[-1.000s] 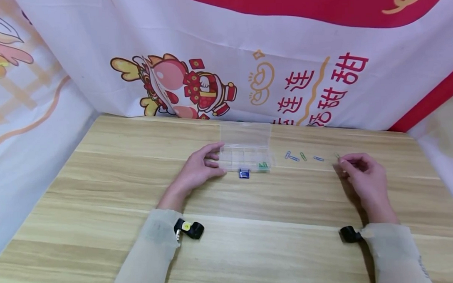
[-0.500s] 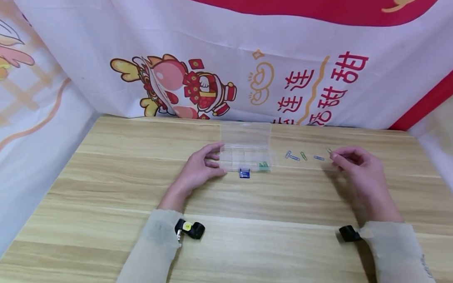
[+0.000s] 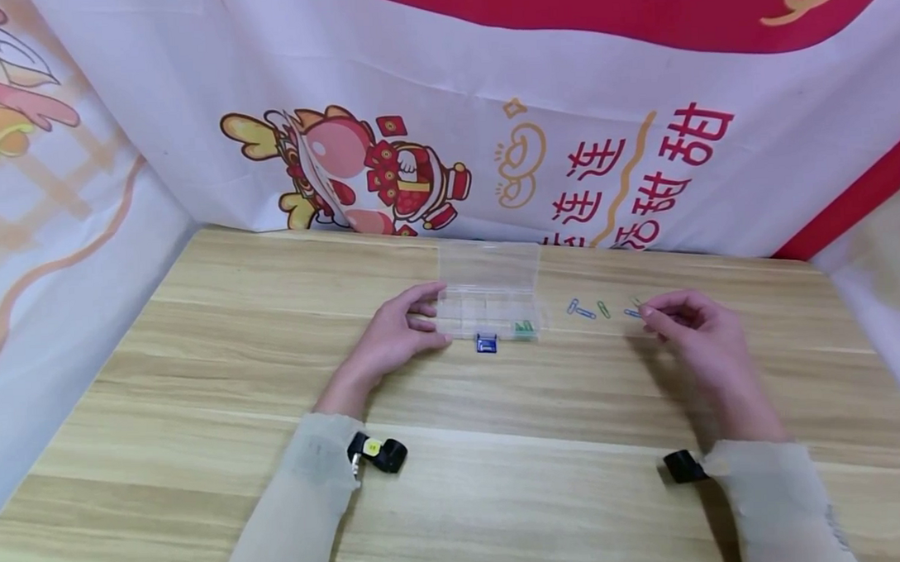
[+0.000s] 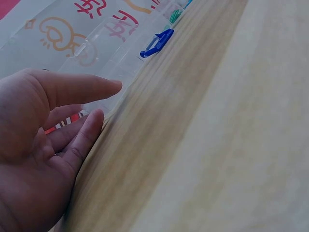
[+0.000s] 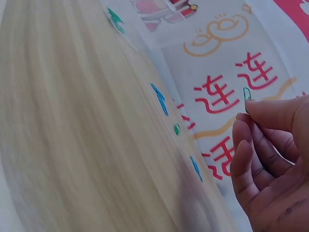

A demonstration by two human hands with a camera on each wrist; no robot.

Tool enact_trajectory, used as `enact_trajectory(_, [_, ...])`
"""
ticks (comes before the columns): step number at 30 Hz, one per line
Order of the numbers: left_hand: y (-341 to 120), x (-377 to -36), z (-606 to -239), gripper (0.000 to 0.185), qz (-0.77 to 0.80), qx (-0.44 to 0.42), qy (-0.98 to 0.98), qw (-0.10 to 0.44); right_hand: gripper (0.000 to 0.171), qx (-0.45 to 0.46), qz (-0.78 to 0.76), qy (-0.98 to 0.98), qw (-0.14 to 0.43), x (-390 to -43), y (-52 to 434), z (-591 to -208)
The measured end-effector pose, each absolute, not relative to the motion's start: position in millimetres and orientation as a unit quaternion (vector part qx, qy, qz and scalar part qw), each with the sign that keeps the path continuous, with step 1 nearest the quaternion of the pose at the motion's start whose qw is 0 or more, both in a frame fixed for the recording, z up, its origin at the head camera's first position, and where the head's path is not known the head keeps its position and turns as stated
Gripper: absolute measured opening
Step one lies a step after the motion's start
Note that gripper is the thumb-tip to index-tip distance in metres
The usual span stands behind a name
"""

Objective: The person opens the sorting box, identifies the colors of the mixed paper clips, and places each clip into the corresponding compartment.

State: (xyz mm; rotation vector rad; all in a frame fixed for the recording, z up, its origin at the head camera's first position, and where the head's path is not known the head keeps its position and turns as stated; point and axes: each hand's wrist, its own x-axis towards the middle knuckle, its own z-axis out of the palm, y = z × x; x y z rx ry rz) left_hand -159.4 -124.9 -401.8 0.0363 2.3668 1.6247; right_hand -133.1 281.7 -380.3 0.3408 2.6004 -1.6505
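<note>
A clear plastic compartment box (image 3: 488,300) lies open on the wooden table (image 3: 456,446), with green paper clips (image 3: 524,328) in its front right cell and a blue latch (image 3: 485,343) at its front. My left hand (image 3: 400,332) rests against the box's left end, fingers fairly straight (image 4: 91,87). My right hand (image 3: 690,322) hovers to the right of the box and pinches a green paper clip (image 5: 247,96) between thumb and forefinger. Blue and green paper clips (image 3: 581,311) lie loose on the table between box and right hand.
Printed cloth walls (image 3: 444,107) close in the table at the back and on both sides. The box's lid (image 3: 488,263) lies flat behind it. Bare wood fills the table's near half.
My right hand has lifted the green clip off the table and carried it leftward, toward the box. The left hand has stayed at the box.
</note>
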Motion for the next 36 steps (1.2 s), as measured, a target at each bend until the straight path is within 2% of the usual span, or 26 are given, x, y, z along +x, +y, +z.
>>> enact_trajectory(15, [-125.5, -158.8, -401.3, 0.076, 0.558, 0.014, 0.820, 0.128, 0.035, 0.050, -0.522, 0.848, 0.080, -142.0, 229.1, -378.7])
enact_trajectory(25, [-126.0, -158.8, -401.7, 0.080, 0.577, 0.023, 0.806, 0.127, 0.027, -0.009, -0.505, 0.859, 0.083, -146.4, 199.3, -384.4])
enact_trajectory(36, [-126.2, -158.6, -401.4, 0.080, 0.578, 0.021, 0.805, 0.129, 0.021, -0.009, -0.495, 0.864, 0.088, -148.2, 179.9, -384.0])
